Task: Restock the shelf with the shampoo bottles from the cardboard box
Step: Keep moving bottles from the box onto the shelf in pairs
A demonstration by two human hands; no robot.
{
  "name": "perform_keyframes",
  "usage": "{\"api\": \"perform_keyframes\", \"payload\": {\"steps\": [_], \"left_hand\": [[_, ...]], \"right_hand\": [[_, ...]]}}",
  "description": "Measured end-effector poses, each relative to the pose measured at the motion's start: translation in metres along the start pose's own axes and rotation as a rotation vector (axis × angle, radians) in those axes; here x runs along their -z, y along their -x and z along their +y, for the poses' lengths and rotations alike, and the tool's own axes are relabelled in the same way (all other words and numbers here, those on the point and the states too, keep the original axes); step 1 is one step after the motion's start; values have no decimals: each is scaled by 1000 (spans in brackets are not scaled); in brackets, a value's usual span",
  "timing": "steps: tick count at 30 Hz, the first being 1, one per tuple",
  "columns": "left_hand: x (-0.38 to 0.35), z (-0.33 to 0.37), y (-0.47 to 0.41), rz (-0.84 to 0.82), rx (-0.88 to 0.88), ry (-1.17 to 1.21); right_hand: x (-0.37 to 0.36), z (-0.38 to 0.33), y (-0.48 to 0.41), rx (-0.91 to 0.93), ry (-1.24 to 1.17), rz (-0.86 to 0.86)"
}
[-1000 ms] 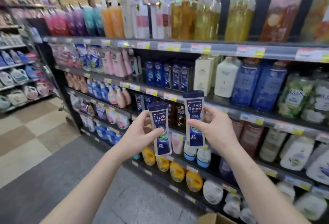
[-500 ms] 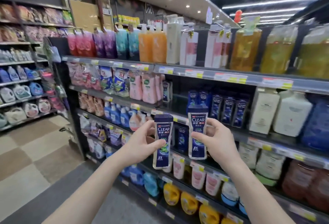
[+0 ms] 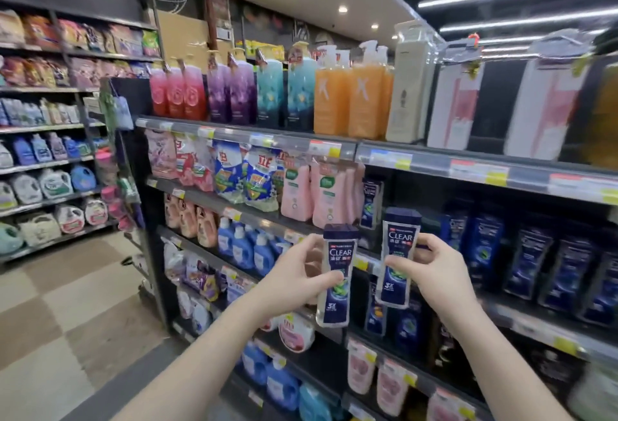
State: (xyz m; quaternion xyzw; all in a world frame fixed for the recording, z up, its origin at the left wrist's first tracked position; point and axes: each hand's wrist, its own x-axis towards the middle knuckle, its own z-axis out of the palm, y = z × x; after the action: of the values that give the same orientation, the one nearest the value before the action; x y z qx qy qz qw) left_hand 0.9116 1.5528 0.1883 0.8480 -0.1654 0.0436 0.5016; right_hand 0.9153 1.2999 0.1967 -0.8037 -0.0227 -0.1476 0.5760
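My left hand (image 3: pixel 296 273) grips a dark blue CLEAR shampoo bottle (image 3: pixel 336 263), upright, cap up. A second, identical CLEAR bottle (image 3: pixel 398 253) is held upright in my right hand (image 3: pixel 434 270), slightly higher. Both bottles hang in the air in front of the shelf (image 3: pixel 501 312) that carries a row of the same blue bottles (image 3: pixel 528 260), with a dark gap (image 3: pixel 401 193) on that shelf behind the held bottles. The cardboard box is out of view.
Above runs a shelf of tall pump bottles (image 3: pixel 351 96). Pink bottles (image 3: pixel 317 193) and refill pouches (image 3: pixel 247 173) stand to the left. Lower shelves hold detergent bottles (image 3: pixel 244 247). A tiled aisle floor (image 3: pixel 50 303) opens at the left, with another shelving unit (image 3: pixel 43 166) beyond.
Both hands have lifted the two bottles from the lower shelves up to the level of the row of blue bottles. My view has tilted upward, and the box corner has left the frame.
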Motion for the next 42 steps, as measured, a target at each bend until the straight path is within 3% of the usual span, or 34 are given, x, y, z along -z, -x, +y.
{"api": "perform_keyframes", "payload": {"steps": [18, 33, 42], "left_hand": [[44, -123, -223, -174, -121, -45], [77, -172, -294, -343, -233, 21], [76, -168, -294, -390, -276, 80]], "right_hand": [[-96, 59, -216, -190, 135, 180], [-153, 74, -265, -362, 254, 273], [-157, 75, -270, -354, 377, 285]]}}
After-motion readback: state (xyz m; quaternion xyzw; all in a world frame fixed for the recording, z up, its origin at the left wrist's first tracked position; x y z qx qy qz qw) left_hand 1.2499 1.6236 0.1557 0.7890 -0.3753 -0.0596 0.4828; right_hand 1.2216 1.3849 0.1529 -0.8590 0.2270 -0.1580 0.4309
